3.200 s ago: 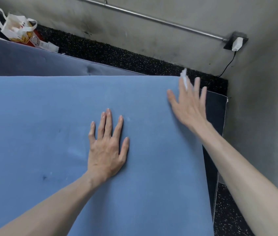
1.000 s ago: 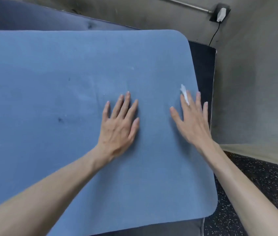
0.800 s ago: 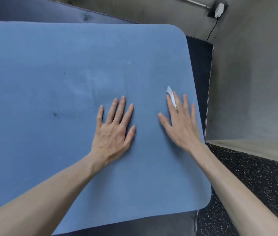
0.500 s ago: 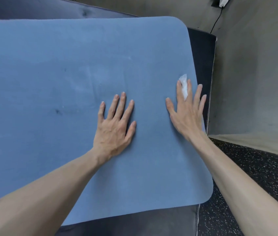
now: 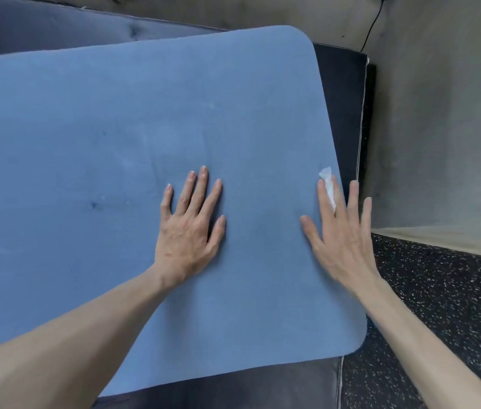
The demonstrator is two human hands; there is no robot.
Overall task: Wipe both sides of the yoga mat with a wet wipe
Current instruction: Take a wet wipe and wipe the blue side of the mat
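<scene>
Where the right hand (image 5: 341, 237) presses the yoga mat (image 5: 115, 128), the wet wipe (image 5: 328, 184) lies mostly hidden.

Soft, even, fairly dim light with no glare; the left hand (image 5: 187, 231) casts only a faint shadow toward 3 o'clock on the yoga mat (image 5: 115, 119). Wide-angle bending curves the edges, and the forearms near 6 o'clock look slightly soft.

Head view, close, downward, facing mat (image 5: 115, 128)
</scene>
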